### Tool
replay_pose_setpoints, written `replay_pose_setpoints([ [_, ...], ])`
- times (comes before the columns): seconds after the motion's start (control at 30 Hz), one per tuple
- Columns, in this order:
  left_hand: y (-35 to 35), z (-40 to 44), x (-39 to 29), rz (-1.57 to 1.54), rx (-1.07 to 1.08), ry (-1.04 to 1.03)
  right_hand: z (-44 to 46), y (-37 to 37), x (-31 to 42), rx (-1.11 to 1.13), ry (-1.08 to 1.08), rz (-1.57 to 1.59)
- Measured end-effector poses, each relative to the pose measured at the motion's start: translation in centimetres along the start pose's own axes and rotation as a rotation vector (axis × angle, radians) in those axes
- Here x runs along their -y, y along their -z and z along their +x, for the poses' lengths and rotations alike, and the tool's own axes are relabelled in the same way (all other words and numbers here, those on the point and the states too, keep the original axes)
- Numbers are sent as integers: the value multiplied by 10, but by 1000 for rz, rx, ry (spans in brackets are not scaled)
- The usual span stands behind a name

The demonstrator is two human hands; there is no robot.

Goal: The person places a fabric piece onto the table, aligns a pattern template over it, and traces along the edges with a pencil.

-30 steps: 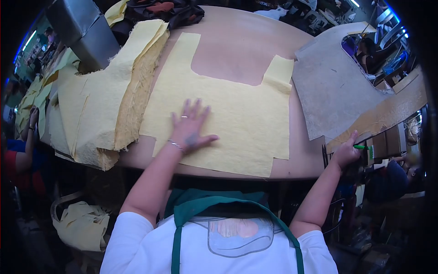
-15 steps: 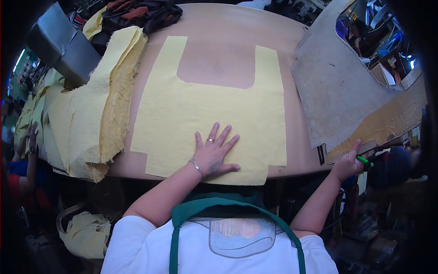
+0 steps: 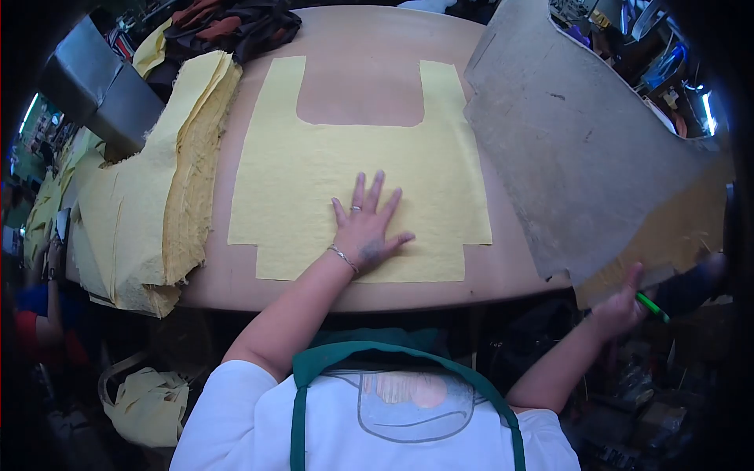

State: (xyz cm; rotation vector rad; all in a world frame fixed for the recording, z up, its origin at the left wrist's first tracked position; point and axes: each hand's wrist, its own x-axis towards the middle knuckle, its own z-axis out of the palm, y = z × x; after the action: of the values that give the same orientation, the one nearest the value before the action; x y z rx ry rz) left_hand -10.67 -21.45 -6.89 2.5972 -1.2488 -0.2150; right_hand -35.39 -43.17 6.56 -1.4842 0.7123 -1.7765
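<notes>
Compared with half a second ago, the yellow cloth panel (image 3: pixel 314 180) lies farther up the table (image 3: pixel 361 47), away from the person, and the grey board (image 3: pixel 581 141) reaches farther in over the table's right side; the right hand (image 3: pixel 619 308) has drifted outward with it. One panel lies flat on the table, its two straps pointing away from the person, directly beneath the left hand (image 3: pixel 369 231), which presses near the panel's lower middle with five fingers spread wide. To the panel's right is the single board, its tan lower edge at the right hand. That hand is curled around one green pen (image 3: pixel 653 308), its thumb up against the board; the fingers below are hidden, so I cannot tell how they grip it. Left of the panel, well apart from both hands, sits one stack of yellow cloth (image 3: pixel 141 188), its many layers too fine to count. One dark bundle (image 3: pixel 236 31) lies beyond the stack.
</notes>
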Motion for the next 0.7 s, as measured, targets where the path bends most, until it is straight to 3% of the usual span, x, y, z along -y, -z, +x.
replay_pose_setpoints([
  [0.07, 7, 10, 12, -102, -128, 96, 6, 14, 15, -4, -7, 88],
  [0.13, 0, 32, 52, -454, -394, -26, 12, 40, 27, -17, -45, 117],
  [0.2, 31, 46, 75, -874, -403, -19, 20, 68, 35, -34, -118, 105],
  [0.3, 84, 40, 89, -1278, -347, 34, 18, 66, 43, 131, -210, 248],
  [0.33, 96, 36, 98, -1329, -289, 59, 16, 65, 42, 172, -247, 272],
  [0.37, 98, 30, 120, -1395, -171, 47, 13, 61, 36, 207, -247, 138],
  [0.43, 102, 12, 132, -1521, -151, -48, 7, 41, 8, 277, -245, -128],
  [0.53, 91, -32, 147, -1534, -372, 132, -31, -20, -27, 605, -255, -197],
  [0.7, 72, -69, 190, -1486, -446, 341, -79, -83, -83, 811, -180, -492],
])
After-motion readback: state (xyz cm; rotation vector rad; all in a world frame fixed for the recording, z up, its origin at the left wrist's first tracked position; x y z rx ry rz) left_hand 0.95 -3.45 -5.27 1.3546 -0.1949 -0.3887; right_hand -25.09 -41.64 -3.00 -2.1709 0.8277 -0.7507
